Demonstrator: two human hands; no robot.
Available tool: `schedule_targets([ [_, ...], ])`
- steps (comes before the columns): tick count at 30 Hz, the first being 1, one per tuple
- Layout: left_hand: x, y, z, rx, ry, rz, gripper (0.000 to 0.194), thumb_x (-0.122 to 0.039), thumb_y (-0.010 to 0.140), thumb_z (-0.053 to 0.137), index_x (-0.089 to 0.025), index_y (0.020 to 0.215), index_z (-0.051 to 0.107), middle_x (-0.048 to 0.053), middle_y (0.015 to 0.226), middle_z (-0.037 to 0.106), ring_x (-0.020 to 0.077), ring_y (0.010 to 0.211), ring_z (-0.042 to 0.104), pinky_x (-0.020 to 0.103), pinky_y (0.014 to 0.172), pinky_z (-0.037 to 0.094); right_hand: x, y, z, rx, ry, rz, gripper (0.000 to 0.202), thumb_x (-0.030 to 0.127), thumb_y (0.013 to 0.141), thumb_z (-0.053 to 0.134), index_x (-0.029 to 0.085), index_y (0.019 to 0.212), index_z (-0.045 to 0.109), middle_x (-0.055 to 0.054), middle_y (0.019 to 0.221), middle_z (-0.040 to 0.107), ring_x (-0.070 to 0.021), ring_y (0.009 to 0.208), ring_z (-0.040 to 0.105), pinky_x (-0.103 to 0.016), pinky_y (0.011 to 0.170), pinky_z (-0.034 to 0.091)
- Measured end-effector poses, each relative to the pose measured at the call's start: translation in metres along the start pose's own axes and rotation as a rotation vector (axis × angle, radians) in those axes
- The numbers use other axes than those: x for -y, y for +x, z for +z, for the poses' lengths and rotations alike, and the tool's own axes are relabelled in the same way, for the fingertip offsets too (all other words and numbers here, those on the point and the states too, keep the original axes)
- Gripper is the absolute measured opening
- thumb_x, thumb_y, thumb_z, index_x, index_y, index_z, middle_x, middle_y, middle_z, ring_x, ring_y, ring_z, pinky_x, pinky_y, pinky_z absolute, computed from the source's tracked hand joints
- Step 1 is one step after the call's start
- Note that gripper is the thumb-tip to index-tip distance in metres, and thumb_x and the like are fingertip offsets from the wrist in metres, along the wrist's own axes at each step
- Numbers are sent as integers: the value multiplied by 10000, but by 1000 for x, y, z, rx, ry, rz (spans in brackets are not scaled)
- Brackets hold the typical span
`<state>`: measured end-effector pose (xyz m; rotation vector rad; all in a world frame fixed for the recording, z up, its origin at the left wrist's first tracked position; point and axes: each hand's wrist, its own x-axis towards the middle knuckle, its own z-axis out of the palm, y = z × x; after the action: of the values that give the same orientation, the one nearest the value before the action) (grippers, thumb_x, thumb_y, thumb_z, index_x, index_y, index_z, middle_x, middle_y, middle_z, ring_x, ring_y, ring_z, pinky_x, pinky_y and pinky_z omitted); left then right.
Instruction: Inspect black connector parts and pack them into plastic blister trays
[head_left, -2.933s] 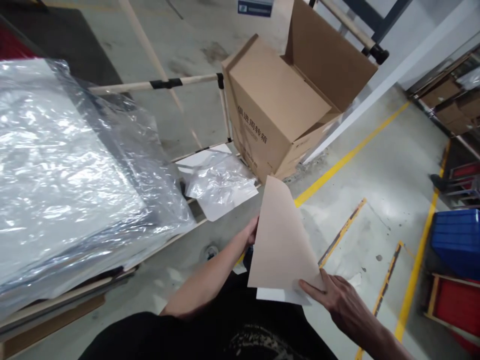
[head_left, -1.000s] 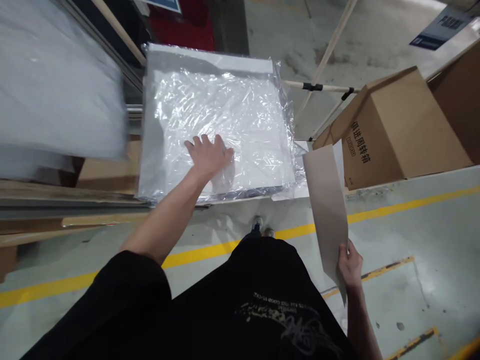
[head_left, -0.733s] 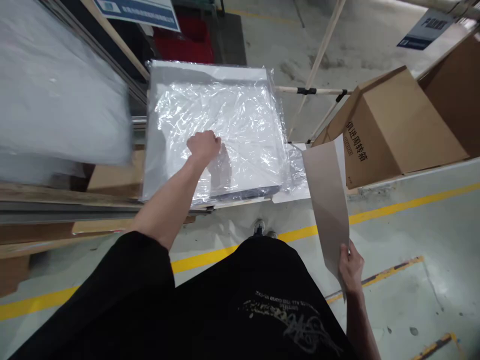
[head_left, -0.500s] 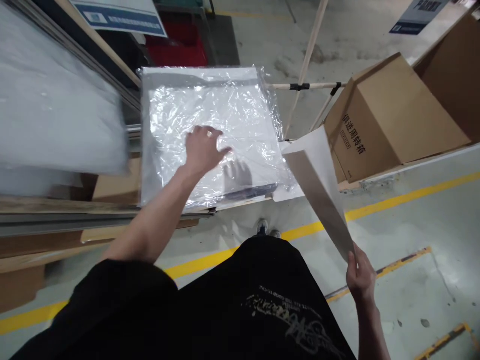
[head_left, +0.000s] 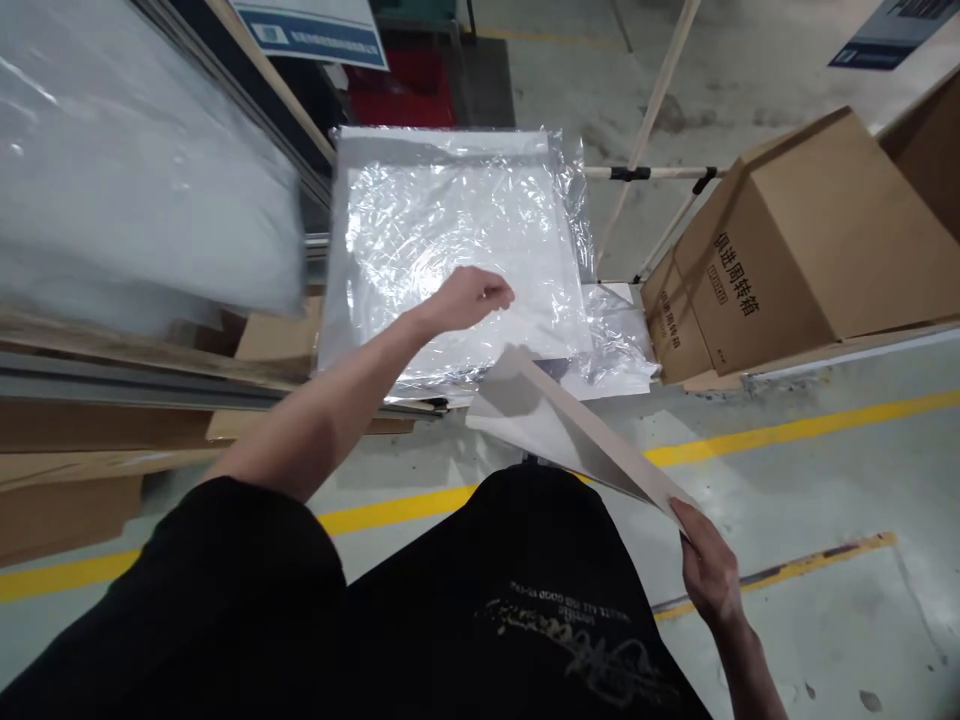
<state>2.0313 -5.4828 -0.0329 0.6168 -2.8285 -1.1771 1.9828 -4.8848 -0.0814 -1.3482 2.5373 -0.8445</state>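
Note:
My right hand (head_left: 707, 560) grips the lower right end of a folded white cardboard sheet (head_left: 600, 437), thumb on its upper face. The sheet slants up to the left, its far end reaching over the near edge of a stack of white sheets in clear plastic wrap (head_left: 465, 215). Above that wrapped stack hangs my left hand (head_left: 472, 297), its fingers curled in toward the thumb. Nothing shows in it, and whether it touches the plastic I cannot tell.
Brown cardboard boxes (head_left: 787, 240) with printed characters stand at the right. A rack with large plastic-covered sheets (head_left: 142, 150) is on the left. Beyond the stack run pale rails (head_left: 667, 90) with black joints and a red bin (head_left: 401, 90). Yellow floor lines (head_left: 405, 510) cross below.
My right hand has swung the cardboard sheet leftward, from beside the stack to its near edge. My left hand has moved to the right over the stack, and its spread fingers have curled.

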Motion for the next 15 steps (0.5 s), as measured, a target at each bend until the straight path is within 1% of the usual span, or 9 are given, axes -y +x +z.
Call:
schedule_targets([
  [2,-25,3,-24,-73,-19,32,385,-413,918,581,-150,1045,831,140,941,803,242,851,739,379,782,568,1,8,1,-16,-11,-35,547,119,1007,483,257,1523,602,-101,1433,712,-292,1322,698,-518,1119,618],
  [4,-47,5,-45,-104,15,57,351,-389,913,596,-155,1024,833,140,900,787,235,828,722,389,769,560,5,18,5,-47,-16,-61,584,94,1004,465,278,1548,571,-87,1441,707,-275,1331,691,-506,1134,607],
  [7,-69,4,-68,-124,80,89,301,-387,912,614,-178,975,820,121,862,762,247,851,709,401,779,548,12,36,11,-117,-46,-54,555,100,1015,456,271,1526,589,-89,1412,722,-260,1302,707,-484,1133,603],
  [9,-78,3,-77,-131,92,106,283,-398,918,616,-189,953,803,105,840,746,251,857,705,396,770,544,19,47,13,-126,-94,-33,524,116,1026,462,262,1509,603,-91,1397,730,-255,1282,715,-468,1124,604],
  [11,-84,3,-82,-136,84,129,280,-413,927,617,-191,939,787,97,830,734,248,845,701,386,748,542,29,57,11,-98,-158,-17,513,120,1035,458,254,1510,599,-91,1388,735,-254,1269,717,-453,1100,611],
  [15,-99,6,-87,-163,68,185,302,-447,936,631,-180,915,771,84,818,708,242,843,693,380,739,541,55,75,-2,-59,-252,9,512,126,1051,433,230,1532,571,-104,1363,745,-270,1229,725,-470,1053,620],
])
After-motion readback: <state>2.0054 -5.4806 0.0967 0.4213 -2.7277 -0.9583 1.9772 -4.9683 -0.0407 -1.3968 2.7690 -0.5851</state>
